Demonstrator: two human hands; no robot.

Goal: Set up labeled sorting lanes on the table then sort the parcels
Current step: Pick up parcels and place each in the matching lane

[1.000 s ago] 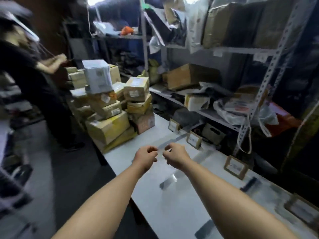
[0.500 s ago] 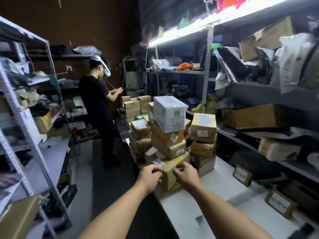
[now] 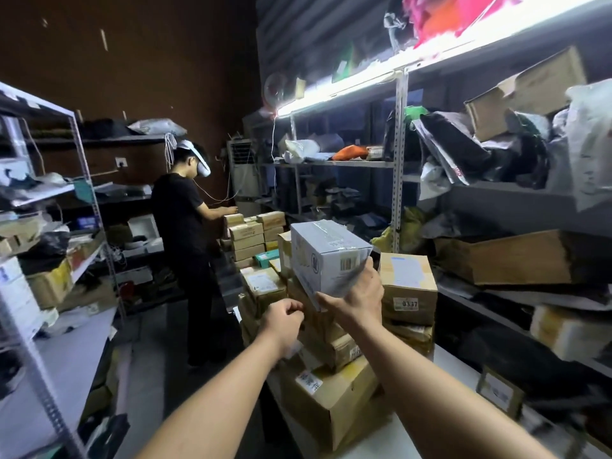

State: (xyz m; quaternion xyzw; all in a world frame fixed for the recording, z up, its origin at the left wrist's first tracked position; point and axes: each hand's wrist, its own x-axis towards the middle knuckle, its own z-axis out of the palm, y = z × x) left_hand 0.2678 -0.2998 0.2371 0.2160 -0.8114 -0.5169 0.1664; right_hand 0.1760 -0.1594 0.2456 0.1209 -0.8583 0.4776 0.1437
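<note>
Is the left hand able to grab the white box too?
Probably yes. The left hand is curled and empty just below the white box, with nothing between them; the right hand grips only its near corner.

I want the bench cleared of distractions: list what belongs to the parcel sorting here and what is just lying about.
Belongs to the job:
- white taped cardboard box, gripped by the right hand
- left hand, closed, holding nothing
- stack of brown cardboard parcels
- small framed lane label card
- white table

Just lying about:
- orange bag on the shelf
- crushed brown carton
- person in black
</note>
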